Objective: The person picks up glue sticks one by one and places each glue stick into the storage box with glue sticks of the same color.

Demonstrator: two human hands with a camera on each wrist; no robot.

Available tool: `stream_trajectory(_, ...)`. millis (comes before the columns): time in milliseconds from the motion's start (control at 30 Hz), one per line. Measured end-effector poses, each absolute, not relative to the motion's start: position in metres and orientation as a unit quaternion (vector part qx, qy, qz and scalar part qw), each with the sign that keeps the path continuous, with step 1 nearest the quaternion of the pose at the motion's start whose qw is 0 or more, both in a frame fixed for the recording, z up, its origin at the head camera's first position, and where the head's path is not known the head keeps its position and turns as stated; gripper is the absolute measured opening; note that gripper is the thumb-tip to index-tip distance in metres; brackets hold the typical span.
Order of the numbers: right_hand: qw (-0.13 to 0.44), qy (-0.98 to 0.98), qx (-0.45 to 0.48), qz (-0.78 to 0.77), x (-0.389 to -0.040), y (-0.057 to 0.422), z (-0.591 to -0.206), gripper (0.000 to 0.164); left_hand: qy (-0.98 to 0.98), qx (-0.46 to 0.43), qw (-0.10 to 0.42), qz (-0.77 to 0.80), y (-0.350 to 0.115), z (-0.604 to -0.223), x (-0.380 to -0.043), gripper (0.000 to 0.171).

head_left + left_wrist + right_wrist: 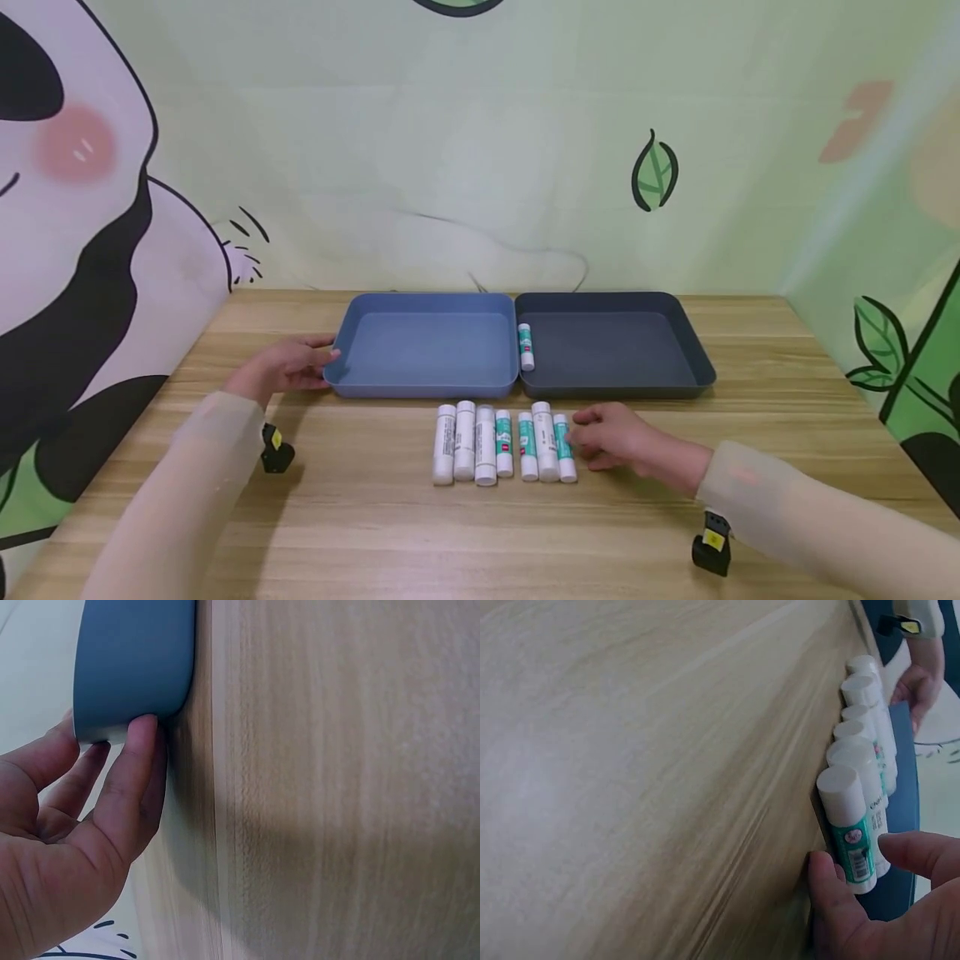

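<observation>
My left hand is at the left end of a blue tray. In the left wrist view the thumb lies at the rim and the fingers press the outer wall, pinching the tray's edge. My right hand is beside a small green-and-white glue stick, the rightmost of a row. Its thumb and a finger stand on either side of that stick, not visibly closed on it. Several more glue sticks lie side by side, some white, some green-labelled, in front of the trays.
A dark grey tray adjoins the blue tray on its right. One green-and-white glue stick lies inside it along the left wall. The wooden table meets a printed backdrop behind the trays.
</observation>
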State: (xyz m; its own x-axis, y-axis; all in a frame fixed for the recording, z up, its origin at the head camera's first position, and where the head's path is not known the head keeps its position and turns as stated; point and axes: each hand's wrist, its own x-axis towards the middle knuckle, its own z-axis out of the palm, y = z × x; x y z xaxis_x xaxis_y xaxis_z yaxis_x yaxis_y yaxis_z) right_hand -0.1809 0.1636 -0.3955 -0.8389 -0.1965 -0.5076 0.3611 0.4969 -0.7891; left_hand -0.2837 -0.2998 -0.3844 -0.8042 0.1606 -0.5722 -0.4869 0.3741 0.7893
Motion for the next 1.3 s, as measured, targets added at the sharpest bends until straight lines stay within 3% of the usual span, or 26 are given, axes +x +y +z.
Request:
stream_trajectory(467, 0.242, 0.85, 0.041, -0.466, -0.178, 0.152, -0.394, 0.062, 0.774, -0.099, 0.299, 0.549, -0.299, -0.382, -0.283, 0.069)
stream_trajectory(1300, 0.232, 0.881, 0.016, -0.411, -0.185, 0.147, -0.393, 0.058, 0.772, -0.101, 0.296, 0.553, -0.299, -0.386, -0.284, 0.068)
